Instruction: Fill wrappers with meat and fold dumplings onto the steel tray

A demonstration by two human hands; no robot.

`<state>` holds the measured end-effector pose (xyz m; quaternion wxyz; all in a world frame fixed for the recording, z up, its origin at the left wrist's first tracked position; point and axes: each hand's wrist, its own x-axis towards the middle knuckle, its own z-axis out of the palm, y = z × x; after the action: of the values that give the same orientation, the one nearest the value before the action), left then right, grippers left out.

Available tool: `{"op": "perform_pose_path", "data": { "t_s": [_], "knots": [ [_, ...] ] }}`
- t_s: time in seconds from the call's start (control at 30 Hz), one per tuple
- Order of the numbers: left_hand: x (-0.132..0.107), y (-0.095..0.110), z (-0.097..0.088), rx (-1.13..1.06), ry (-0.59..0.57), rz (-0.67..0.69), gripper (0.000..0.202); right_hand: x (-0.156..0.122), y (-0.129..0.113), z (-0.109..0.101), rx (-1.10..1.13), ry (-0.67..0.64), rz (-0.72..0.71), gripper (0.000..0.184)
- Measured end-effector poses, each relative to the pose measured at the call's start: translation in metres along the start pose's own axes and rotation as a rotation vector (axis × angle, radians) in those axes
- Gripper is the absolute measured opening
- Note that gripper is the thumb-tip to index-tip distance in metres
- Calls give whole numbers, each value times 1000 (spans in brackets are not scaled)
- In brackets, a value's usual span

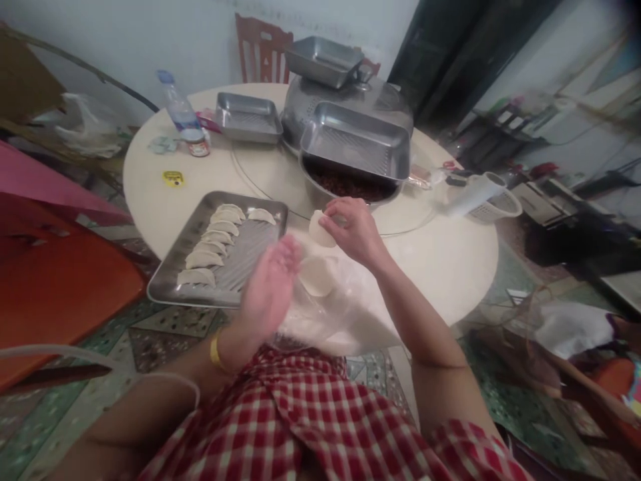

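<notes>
The right hand (353, 230) pinched a wrapper (318, 229) just before the filling bowl (345, 184), which had a steel pan (358, 140) across its rim. The left hand (270, 287) hung open beside the wrapper stack (316, 275). A tray (250, 257) of dumplings (205, 258) lay to the left, with a bottle (177, 107) behind it. The desk (441, 260) was round and pale, and a red chair (263, 53) stood by the wall.

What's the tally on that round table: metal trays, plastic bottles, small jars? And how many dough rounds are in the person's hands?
Metal trays: 4
Plastic bottles: 1
Small jars: 1
Dough rounds held: 1, pinched in the right hand; the left hand holds none
Total: 7
</notes>
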<state>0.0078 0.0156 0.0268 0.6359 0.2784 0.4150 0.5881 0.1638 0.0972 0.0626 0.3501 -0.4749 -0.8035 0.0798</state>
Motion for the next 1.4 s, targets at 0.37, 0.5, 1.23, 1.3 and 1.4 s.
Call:
{"op": "perform_pose_path", "data": {
  "t_s": [0.37, 0.5, 1.23, 1.3, 1.4],
  "knots": [
    [-7, 10, 13, -653, 2, -431, 56, -77, -47, 19, -142, 2, -361, 15],
    [-13, 13, 5, -637, -42, -441, 63, -98, -52, 10, -120, -23, -400, 14],
    [-5, 29, 28, -458, 98, -523, 51, 9, 77, -35, -419, 65, -90, 24],
    [-5, 28, 30, -450, 88, -545, 51, 21, 82, -36, -423, 77, -79, 26],
    [-5, 27, 32, -430, 71, -572, 49, 39, 94, -43, -439, 95, -67, 30]
  ]
}}
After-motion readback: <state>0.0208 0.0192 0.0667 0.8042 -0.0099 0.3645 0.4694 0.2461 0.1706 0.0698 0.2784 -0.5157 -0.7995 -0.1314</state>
